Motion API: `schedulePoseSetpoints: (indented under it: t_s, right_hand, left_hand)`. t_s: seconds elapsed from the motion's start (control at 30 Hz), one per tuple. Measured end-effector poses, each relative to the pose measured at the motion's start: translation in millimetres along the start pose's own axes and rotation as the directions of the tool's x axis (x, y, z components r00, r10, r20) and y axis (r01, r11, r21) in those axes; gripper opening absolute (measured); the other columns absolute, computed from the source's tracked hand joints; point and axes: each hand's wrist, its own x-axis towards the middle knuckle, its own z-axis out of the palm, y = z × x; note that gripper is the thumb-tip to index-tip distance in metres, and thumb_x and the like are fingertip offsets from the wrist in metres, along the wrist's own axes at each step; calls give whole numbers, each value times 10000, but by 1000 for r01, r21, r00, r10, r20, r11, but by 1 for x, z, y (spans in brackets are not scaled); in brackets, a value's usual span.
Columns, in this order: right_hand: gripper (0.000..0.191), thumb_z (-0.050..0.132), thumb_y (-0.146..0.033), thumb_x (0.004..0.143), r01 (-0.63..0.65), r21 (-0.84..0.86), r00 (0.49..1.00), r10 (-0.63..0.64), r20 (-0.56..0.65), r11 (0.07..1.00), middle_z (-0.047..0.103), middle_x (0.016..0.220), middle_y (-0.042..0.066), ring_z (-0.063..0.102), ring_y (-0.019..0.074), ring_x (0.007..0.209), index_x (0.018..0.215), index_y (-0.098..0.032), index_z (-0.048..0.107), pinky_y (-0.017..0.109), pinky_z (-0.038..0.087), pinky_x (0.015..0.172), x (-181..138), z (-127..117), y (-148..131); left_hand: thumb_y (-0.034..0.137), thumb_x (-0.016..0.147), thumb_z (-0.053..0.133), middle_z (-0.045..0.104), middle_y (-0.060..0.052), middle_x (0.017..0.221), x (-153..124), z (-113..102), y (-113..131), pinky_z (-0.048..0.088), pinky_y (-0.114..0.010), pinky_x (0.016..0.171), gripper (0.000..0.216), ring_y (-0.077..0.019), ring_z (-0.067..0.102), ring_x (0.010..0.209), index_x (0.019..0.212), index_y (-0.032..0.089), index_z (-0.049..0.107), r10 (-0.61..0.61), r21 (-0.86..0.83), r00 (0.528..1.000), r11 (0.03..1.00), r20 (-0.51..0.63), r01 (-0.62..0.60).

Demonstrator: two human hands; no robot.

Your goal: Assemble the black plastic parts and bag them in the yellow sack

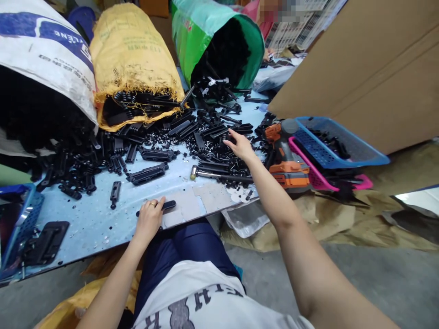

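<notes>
My left hand is at the table's near edge, fingers closed on a long black plastic bar that lies flat; its rounded end sticks out to the right. My right hand reaches over a heap of black plastic parts, thumb and forefinger apart with dark parts just beyond them. Nothing shows clearly between those fingers. A hammer with a metal head lies among parts below my right hand. Loose black assemblies and small screws are spread between the two hands.
A white sack, a yellow sack and a green sack spill black parts at the back. An orange cordless drill stands right, beside blue and pink baskets. A cardboard sheet leans behind them.
</notes>
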Motion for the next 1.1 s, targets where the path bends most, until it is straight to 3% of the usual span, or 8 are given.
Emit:
schedulePoseSetpoints:
  t_s: [0.1, 0.23, 0.3, 0.43, 0.53, 0.63, 0.9, 1.1]
  right_hand:
    - [513, 292, -419, 934, -309, 113, 943, 319, -90, 944, 463, 1334, 186, 403, 276, 1238, 1320, -117, 442, 444, 326, 1015, -6, 6, 3]
    - [596, 397, -391, 887, -810, 88, 568, 812, -133, 580, 335, 1383, 312, 339, 356, 1275, 1345, -12, 364, 570, 296, 986, -17, 7, 34]
    - [631, 451, -371, 861, -856, 66, 506, 856, -104, 514, 290, 1403, 331, 331, 375, 1275, 1362, -6, 337, 605, 294, 965, -23, 6, 44]
    - [497, 528, -333, 822, -743, -48, 669, 738, -88, 668, 420, 1343, 276, 346, 385, 1262, 1240, -65, 513, 607, 297, 958, -25, 3, 32]
    - [377, 430, -334, 881, -451, -106, 892, 443, -92, 886, 572, 1179, 210, 469, 336, 1158, 1146, -121, 594, 526, 359, 945, -5, 1, 7]
    - [408, 384, -367, 904, -191, -49, 980, 187, -75, 980, 584, 1180, 159, 507, 287, 1108, 1204, -153, 558, 436, 402, 934, 39, 2, -17]
    - [463, 473, -302, 871, -22, -155, 1000, 25, 12, 988, 448, 1305, 181, 395, 308, 1182, 1303, -144, 424, 448, 379, 923, 177, 30, -54]
    - [793, 577, -540, 773, -457, -92, 890, 454, -50, 885, 433, 1288, 283, 378, 386, 1211, 1340, -36, 346, 578, 322, 931, 252, 68, -68]
  left_hand:
    - [150, 837, 497, 612, -118, 963, 0, 1, -1, 448, -374, 791, 404, -255, 550, 896, 1237, 138, 547, 18, 0, 1000, 1000, -21, -18]
    - [159, 840, 482, 609, -114, 950, 0, 3, -2, 443, -390, 812, 397, -252, 544, 880, 1231, 148, 548, 31, -18, 998, 999, -54, -32]
    - [156, 838, 479, 607, -116, 946, -1, 5, -2, 442, -399, 813, 400, -255, 542, 881, 1231, 149, 548, 30, -27, 997, 999, -70, -32]
    - [173, 845, 492, 607, -116, 940, -2, 8, -2, 443, -395, 796, 395, -256, 539, 877, 1235, 141, 544, 29, -27, 995, 999, -90, -32]
    - [230, 865, 504, 608, -114, 933, -2, 9, -2, 447, -380, 770, 381, -252, 539, 862, 1233, 139, 544, 42, -17, 994, 999, -104, -44]
    - [229, 865, 511, 608, -112, 922, -2, 8, -2, 452, -378, 773, 383, -245, 538, 850, 1232, 122, 541, 53, -9, 991, 998, -121, -55]
    - [144, 862, 460, 605, -85, 908, -5, 9, 0, 480, -351, 733, 409, -215, 564, 833, 1265, 184, 519, 36, -37, 987, 998, -156, -43]
    - [97, 856, 421, 610, -89, 940, -4, 8, 1, 491, -343, 753, 499, -208, 587, 869, 1341, 212, 444, 33, -85, 982, 995, -185, -50]
